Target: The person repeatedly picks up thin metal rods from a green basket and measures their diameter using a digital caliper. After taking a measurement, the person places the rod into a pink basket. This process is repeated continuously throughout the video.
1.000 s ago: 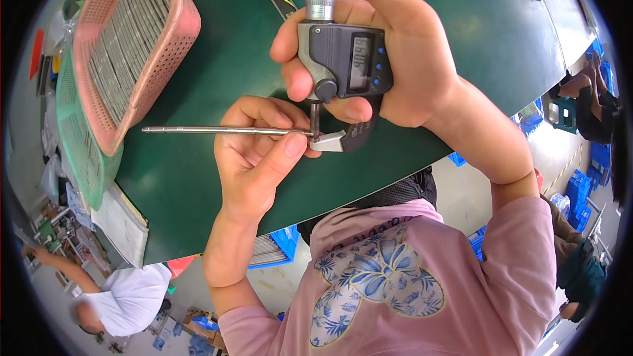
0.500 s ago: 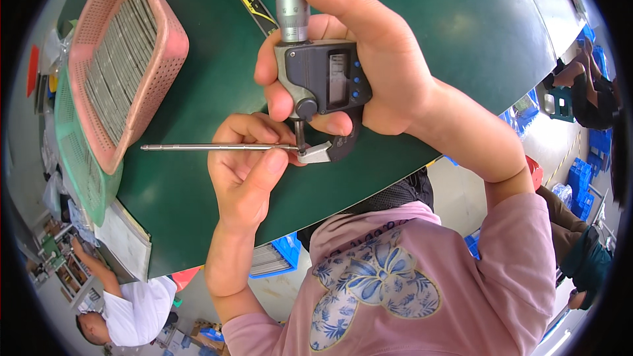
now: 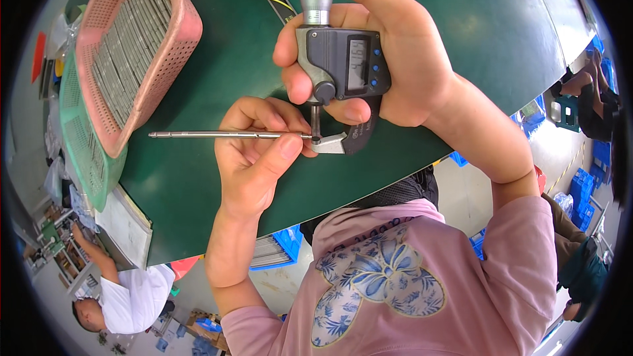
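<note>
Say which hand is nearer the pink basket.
Left: the left hand is below and right of the pink basket; the right hand is farther right, holding the micrometer.

Shows different digits than a second ago on the grey rectangular display [image 3: 357,66] of the black-and-silver digital micrometer [image 3: 323,54]. In a white short-sleeved shirt [image 3: 135,300], has swung a bare forearm [image 3: 97,252] rightward.

Both of the person's bare arms bend at the elbow. The left forearm [image 3: 231,247] rises almost upright to the left hand [image 3: 247,171], whose fingers curl inward while the thumb [image 3: 278,157] presses toward them in a pinch. The right forearm [image 3: 484,128] slants up and leftward to the right hand [image 3: 419,59], which sits higher, palm toward the viewer, thumb stretched to the upper left, fingers wrapped in a grip with fingertips showing.
</note>
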`<action>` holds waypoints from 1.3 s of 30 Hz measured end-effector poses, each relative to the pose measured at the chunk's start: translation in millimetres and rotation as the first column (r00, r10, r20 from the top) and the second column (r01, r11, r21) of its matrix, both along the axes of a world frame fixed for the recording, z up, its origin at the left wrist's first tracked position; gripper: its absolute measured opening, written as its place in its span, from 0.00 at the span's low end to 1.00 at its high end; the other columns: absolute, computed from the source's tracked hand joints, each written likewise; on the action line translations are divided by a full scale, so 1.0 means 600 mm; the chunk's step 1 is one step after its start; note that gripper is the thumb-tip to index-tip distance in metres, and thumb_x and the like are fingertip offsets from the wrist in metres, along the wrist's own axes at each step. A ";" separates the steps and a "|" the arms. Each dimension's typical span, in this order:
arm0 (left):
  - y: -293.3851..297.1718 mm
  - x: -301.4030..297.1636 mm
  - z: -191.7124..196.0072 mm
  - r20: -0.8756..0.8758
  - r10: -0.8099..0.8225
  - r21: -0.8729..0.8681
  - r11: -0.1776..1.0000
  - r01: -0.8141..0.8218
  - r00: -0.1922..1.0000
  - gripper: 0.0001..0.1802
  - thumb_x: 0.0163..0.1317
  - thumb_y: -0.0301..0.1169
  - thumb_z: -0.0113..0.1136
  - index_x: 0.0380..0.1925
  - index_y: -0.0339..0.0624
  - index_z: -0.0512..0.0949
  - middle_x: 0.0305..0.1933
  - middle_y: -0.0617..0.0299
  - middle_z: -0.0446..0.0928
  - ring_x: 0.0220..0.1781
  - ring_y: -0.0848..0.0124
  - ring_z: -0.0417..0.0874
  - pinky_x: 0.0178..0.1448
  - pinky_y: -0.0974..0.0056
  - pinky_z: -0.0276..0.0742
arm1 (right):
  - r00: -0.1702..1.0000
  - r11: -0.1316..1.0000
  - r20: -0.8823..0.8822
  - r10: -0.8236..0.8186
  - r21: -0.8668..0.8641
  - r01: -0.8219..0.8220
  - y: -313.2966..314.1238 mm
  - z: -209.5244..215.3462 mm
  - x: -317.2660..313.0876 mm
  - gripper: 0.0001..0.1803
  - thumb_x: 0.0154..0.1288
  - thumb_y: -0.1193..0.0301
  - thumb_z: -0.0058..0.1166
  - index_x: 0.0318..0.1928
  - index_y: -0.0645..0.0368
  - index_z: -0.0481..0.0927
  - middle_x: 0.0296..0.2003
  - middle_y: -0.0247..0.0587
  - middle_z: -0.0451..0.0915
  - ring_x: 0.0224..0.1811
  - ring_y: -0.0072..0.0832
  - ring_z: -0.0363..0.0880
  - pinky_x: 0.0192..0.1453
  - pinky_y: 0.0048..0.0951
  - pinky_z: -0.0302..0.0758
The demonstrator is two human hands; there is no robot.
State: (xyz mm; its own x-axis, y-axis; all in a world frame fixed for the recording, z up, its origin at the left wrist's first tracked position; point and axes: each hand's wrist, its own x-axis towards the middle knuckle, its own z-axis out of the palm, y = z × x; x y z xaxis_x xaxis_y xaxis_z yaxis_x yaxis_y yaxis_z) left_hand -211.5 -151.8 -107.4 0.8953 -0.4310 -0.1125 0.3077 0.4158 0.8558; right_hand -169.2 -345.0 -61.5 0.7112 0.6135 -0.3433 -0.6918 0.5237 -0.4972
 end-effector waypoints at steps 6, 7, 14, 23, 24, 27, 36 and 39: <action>0.001 -0.002 -0.001 0.027 0.001 0.036 0.999 -0.002 1.000 0.11 0.52 0.20 0.58 0.30 0.38 0.65 0.32 0.55 0.72 0.32 0.72 0.76 0.36 0.67 0.78 | 1.000 1.000 0.000 0.003 -0.010 -0.003 0.001 -0.001 0.001 0.35 0.58 0.42 0.37 0.30 0.68 0.72 0.20 0.44 0.75 0.09 0.22 0.63 0.13 0.19 0.60; 0.000 -0.002 -0.001 0.028 0.003 0.038 0.999 -0.004 1.000 0.11 0.51 0.19 0.58 0.30 0.38 0.65 0.32 0.55 0.72 0.32 0.72 0.76 0.36 0.67 0.78 | 1.000 1.000 -0.003 0.002 -0.012 -0.002 0.001 -0.001 0.000 0.35 0.58 0.42 0.37 0.30 0.68 0.72 0.20 0.44 0.75 0.09 0.22 0.63 0.13 0.19 0.60; -0.001 -0.003 0.000 0.040 0.002 0.053 0.999 -0.004 0.999 0.10 0.51 0.19 0.57 0.30 0.38 0.66 0.33 0.55 0.72 0.32 0.72 0.76 0.37 0.68 0.78 | 0.996 0.994 0.058 -0.073 -0.076 0.077 0.017 -0.028 -0.003 0.35 0.58 0.42 0.38 0.29 0.68 0.72 0.19 0.44 0.75 0.09 0.22 0.63 0.13 0.20 0.60; 0.004 -0.003 -0.001 0.020 0.010 0.140 0.990 -0.013 1.000 0.11 0.53 0.26 0.59 0.31 0.38 0.66 0.32 0.56 0.72 0.33 0.73 0.75 0.37 0.68 0.77 | 0.992 0.994 0.115 -0.045 -0.089 0.055 0.016 -0.026 -0.005 0.34 0.61 0.43 0.32 0.31 0.68 0.71 0.20 0.43 0.75 0.10 0.21 0.63 0.14 0.20 0.60; 0.004 -0.002 -0.003 0.024 0.003 0.128 0.992 -0.006 1.000 0.11 0.52 0.26 0.59 0.31 0.38 0.66 0.32 0.56 0.72 0.33 0.73 0.75 0.37 0.68 0.77 | 0.993 0.994 0.110 -0.049 -0.088 0.059 0.016 -0.024 -0.005 0.34 0.62 0.45 0.30 0.31 0.68 0.71 0.20 0.43 0.75 0.10 0.21 0.63 0.14 0.20 0.61; 0.002 -0.001 0.003 0.006 0.003 0.067 0.998 -0.004 1.000 0.11 0.52 0.24 0.59 0.31 0.39 0.66 0.33 0.55 0.72 0.34 0.72 0.75 0.37 0.67 0.77 | 0.992 0.997 0.119 -0.033 -0.068 0.041 0.014 -0.027 -0.001 0.32 0.67 0.51 0.19 0.34 0.68 0.71 0.20 0.44 0.75 0.11 0.22 0.63 0.16 0.20 0.62; 0.004 0.003 -0.002 0.051 -0.052 0.006 0.999 0.052 0.997 0.11 0.52 0.19 0.58 0.31 0.39 0.65 0.33 0.55 0.72 0.34 0.71 0.75 0.38 0.67 0.76 | 0.998 1.000 -0.058 0.031 0.007 -0.030 -0.008 0.003 -0.001 0.34 0.63 0.47 0.24 0.34 0.70 0.71 0.21 0.45 0.76 0.11 0.23 0.64 0.15 0.21 0.61; 0.002 0.003 -0.002 0.056 -0.048 0.007 0.999 0.047 0.997 0.11 0.51 0.19 0.58 0.31 0.40 0.65 0.33 0.55 0.72 0.33 0.71 0.75 0.38 0.67 0.76 | 0.999 1.000 -0.040 0.019 0.007 -0.019 -0.008 0.004 -0.002 0.34 0.62 0.46 0.27 0.33 0.70 0.71 0.21 0.45 0.76 0.11 0.23 0.64 0.15 0.21 0.61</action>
State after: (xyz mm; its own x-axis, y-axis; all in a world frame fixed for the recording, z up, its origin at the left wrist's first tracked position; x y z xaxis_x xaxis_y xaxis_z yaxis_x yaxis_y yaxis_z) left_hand -209.8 -150.4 -108.9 0.8788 -0.4728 -0.0652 0.2785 0.3970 0.8745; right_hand -170.5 -349.7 -59.2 0.6850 0.6293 -0.3672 -0.7211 0.5133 -0.4654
